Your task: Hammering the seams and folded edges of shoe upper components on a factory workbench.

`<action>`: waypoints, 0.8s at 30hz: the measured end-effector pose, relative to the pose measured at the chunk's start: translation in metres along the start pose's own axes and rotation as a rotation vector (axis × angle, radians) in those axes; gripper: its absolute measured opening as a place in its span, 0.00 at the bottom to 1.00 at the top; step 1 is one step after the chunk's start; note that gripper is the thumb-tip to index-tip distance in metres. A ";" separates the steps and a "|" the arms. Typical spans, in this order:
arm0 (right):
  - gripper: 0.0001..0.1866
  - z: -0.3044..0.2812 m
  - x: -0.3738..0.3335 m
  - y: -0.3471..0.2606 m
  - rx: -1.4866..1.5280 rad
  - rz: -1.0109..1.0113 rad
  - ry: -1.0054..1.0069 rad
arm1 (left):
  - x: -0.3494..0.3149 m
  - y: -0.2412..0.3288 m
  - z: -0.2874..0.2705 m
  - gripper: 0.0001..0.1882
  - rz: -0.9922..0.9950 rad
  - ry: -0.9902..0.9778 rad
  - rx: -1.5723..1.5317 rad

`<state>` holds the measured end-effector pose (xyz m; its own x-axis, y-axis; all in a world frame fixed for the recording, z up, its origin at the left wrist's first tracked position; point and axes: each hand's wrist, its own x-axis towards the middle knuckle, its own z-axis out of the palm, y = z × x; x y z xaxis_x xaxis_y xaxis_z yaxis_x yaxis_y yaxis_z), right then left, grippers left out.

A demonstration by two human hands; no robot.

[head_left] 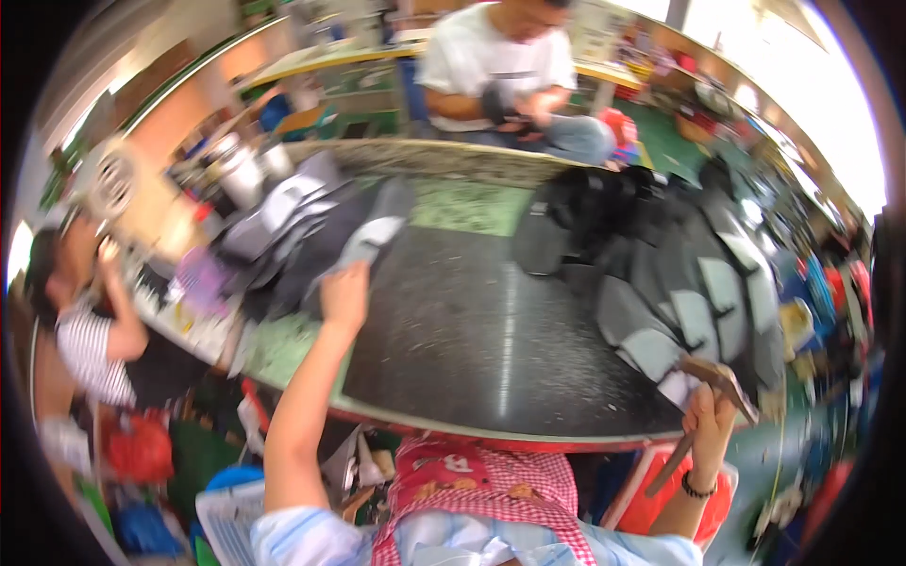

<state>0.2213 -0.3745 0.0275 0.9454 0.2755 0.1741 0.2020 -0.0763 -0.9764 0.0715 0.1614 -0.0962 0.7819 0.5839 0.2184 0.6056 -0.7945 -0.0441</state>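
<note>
The left hand (344, 294), blurred, seems to have its fingers closed on the near end of a grey piece (379, 231) by the dark pile (283, 226) on the tabletop (453, 349); a slack pinch could drop it. The right hand (710, 417) grips a hammer (723, 380), whose head, so near the right-hand stack (694, 283), could scatter it.

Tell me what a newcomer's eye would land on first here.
Probably the hammer in the right hand, at the right front edge of the dark tabletop, by a big heap of black and grey pieces. Next might come the left hand, farther in on the left, at the near end of a grey piece with a whitish patch.
</note>
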 end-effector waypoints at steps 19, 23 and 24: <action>0.19 -0.127 0.116 -0.041 -1.070 -0.153 0.382 | 0.000 0.421 -0.205 0.34 1.207 0.395 -0.734; 0.22 -0.087 0.096 -0.040 -0.608 -0.104 0.281 | 0.009 0.442 -0.209 0.35 1.283 0.456 -0.633; 0.22 -0.087 0.097 -0.042 -0.601 -0.107 0.273 | 0.013 0.444 -0.212 0.35 1.277 0.456 -0.624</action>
<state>0.3270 -0.4280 0.0969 0.9269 0.0645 0.3698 0.3312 -0.6042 -0.7248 0.3194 -0.2192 0.0939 0.5386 -0.5500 0.6383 -0.6852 -0.7267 -0.0480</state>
